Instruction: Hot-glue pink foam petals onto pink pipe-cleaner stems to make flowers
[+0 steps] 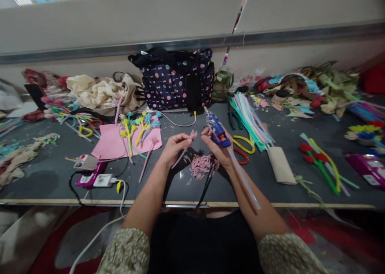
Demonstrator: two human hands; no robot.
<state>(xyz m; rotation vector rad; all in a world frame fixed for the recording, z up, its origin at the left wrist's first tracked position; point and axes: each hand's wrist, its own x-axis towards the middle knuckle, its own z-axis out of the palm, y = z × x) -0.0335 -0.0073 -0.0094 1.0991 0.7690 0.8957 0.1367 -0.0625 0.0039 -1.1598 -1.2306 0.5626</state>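
**Cord and glue gun tip are my main worries**

From the head view, my left hand [174, 148] has its fingers closed on a pink flower stem [181, 156] at centre frame. My right hand [221, 154] has its fingers wrapped around a blue glue gun [217, 130], just beside it.

The tip, if hot, could burn my left fingers should the hands cross, or mark the white cable [183, 125] or spotted bag [176, 83] above. The black cord [206, 186] crosses the loose pink pieces [200, 166]; a tug could scatter them. The long glue stick [245, 180] over my right forearm might catch.

The table [258, 194] ends at lower frame. I judge the easiest room lies right of that forearm, before the beige roll [281, 166]; scissors [245, 144] crowd the gun's right.
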